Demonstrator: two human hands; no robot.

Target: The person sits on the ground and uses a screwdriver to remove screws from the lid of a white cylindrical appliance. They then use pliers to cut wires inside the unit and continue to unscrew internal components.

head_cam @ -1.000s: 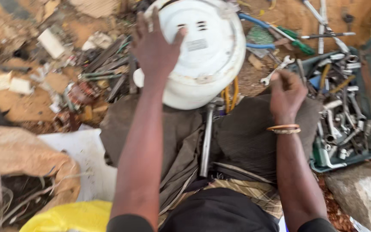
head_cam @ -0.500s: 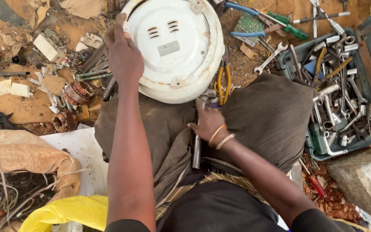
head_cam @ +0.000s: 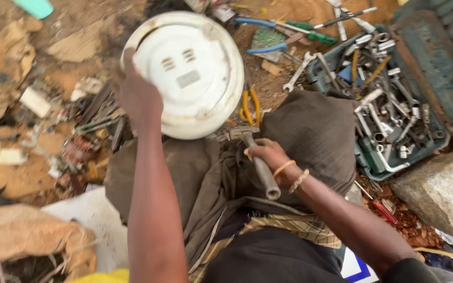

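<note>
My left hand (head_cam: 138,99) grips the left rim of a round white appliance casing (head_cam: 192,68), which lies bottom up with small vent slots and a label showing. My right hand (head_cam: 267,156), with bands on its wrist, is closed around the metal handle of a hammer (head_cam: 255,157). The hammer's head points towards the casing's lower edge, just below it. Both knees, in brown trousers (head_cam: 310,131), frame the hammer.
A blue toolbox tray (head_cam: 394,105) full of spanners and sockets sits at right, beside a grey stone (head_cam: 441,194). Pliers with yellow handles (head_cam: 250,107), blue-handled pliers and a green screwdriver lie beyond the casing. Scrap metal and cardboard bits litter the dirt at left.
My right hand left the toolbox side, came to my lap and took hold of the hammer, which is now lifted. The left hand slid to the casing's left rim.
</note>
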